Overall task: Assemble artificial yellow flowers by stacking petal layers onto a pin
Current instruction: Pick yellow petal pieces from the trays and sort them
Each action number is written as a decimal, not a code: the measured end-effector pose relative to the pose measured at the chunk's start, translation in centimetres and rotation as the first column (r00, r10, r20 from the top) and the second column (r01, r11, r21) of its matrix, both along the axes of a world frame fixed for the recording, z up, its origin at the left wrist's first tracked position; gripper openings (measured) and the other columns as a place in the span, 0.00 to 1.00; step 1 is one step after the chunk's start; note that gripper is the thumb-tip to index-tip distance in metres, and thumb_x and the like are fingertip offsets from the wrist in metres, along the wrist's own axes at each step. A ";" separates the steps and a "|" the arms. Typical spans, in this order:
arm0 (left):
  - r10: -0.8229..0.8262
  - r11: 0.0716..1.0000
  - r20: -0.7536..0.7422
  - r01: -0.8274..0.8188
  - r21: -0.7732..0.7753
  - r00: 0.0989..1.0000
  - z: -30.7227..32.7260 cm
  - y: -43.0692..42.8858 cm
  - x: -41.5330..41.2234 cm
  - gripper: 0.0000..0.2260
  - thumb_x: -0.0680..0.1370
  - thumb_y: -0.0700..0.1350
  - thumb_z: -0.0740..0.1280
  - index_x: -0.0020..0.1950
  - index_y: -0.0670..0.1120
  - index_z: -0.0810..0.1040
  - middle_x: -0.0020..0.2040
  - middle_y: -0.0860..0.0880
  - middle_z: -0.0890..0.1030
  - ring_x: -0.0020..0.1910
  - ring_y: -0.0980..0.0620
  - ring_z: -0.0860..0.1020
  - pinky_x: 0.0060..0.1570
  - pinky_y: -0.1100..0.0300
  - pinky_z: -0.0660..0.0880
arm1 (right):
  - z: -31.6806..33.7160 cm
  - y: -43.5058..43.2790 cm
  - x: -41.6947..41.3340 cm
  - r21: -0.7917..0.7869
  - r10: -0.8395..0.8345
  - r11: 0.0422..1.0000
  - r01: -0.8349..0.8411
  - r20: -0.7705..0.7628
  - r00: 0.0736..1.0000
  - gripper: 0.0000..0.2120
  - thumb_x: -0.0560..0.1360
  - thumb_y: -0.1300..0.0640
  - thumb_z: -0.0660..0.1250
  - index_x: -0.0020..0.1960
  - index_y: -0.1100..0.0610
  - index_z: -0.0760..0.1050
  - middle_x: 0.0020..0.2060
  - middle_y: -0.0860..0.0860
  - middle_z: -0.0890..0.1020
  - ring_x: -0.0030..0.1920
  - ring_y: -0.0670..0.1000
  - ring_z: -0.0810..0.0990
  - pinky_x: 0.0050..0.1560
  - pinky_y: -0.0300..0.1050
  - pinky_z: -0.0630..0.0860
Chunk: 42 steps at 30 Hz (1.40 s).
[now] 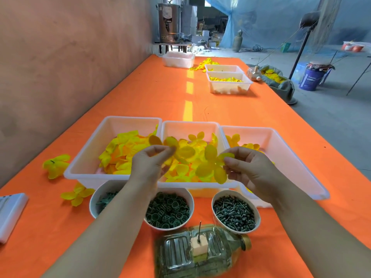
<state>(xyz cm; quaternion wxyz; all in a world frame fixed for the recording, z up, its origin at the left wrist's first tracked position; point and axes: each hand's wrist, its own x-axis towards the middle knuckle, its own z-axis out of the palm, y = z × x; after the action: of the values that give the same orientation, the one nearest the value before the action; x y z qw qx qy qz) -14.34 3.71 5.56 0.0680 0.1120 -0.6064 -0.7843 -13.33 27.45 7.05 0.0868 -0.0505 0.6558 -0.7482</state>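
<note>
Hands: both are hovering above the near trays, slightly apart, thumbs facing each other.
Left hand (pixel 149 163): is pinching a yellow petal layer (pixel 170 143) between thumb and fingertips, its petals fanning out on the far side.
Right hand (pixel 251 169): is pinching a second petal layer (pixel 210 169) by its right petal; the other petals are spreading left.
Pin (pixel 200 230): is standing upright in a foam block (pixel 198 246), near of both hands.
Bottle (pixel 176 255): is lying on its side at the near edge, carrying the foam block.
Bowls: three are sitting in a row between bottle and trays. The middle bowl (pixel 191 198) is holding green rings and the right bowl (pixel 258 213) green pegs. The left bowl (pixel 92 205) is lying partly under the left forearm.
Trays: the left tray (pixel 120 127) and middle tray (pixel 190 129) are holding heaps of yellow petals; the right tray (pixel 281 149) is showing a few.
Cloth: an orange cloth (pixel 60 227) is covering the table; two yellow flowers (pixel 56 165) are lying left of the left tray.
</note>
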 end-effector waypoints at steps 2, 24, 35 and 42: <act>-0.065 0.994 -0.013 0.064 -0.091 0.998 0.1 1.5 0.3 0.10 0.71 0.41 0.77 0.32 0.51 0.81 0.44 0.50 0.83 0.47 0.54 0.80 0.46 0.55 0.77 | 0.2 -0.8 0.1 -0.028 0.029 0.999 -0.030 -0.039 0.999 0.09 0.64 0.55 0.74 0.43 0.55 0.82 0.42 0.52 0.85 0.42 0.51 0.83 0.45 0.45 0.78; -0.445 0.895 0.182 0.445 0.047 0.877 1.5 12.0 -1.8 0.14 0.81 0.44 0.68 0.66 0.53 0.77 0.60 0.50 0.77 0.63 0.46 0.76 0.49 0.55 0.77 | -4.1 5.0 -5.7 0.136 -0.673 0.730 0.670 -0.034 0.739 0.10 0.77 0.66 0.69 0.42 0.53 0.79 0.42 0.53 0.84 0.43 0.55 0.84 0.33 0.40 0.77; -0.239 0.955 0.126 0.257 -0.149 0.963 0.3 3.9 -1.5 0.07 0.81 0.43 0.67 0.57 0.52 0.81 0.58 0.52 0.82 0.56 0.54 0.81 0.47 0.55 0.76 | -5.4 9.9 -7.3 0.298 -0.674 0.709 0.640 0.016 0.739 0.06 0.74 0.65 0.73 0.41 0.56 0.82 0.44 0.57 0.84 0.47 0.58 0.82 0.48 0.54 0.82; -0.090 0.982 0.105 0.106 -0.155 0.990 -1.0 -1.9 1.3 0.07 0.80 0.40 0.66 0.54 0.49 0.82 0.57 0.48 0.83 0.55 0.51 0.82 0.47 0.53 0.75 | -4.5 10.0 -6.4 0.216 -0.624 0.773 0.597 0.083 0.777 0.08 0.74 0.69 0.69 0.48 0.58 0.81 0.40 0.57 0.84 0.36 0.53 0.85 0.39 0.45 0.79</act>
<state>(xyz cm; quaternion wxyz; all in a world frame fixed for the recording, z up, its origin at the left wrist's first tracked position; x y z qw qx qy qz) -13.05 1.85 4.60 0.0085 0.1143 -0.6748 -0.7290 -19.77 37.49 2.54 -0.1082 0.2297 0.6921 -0.6757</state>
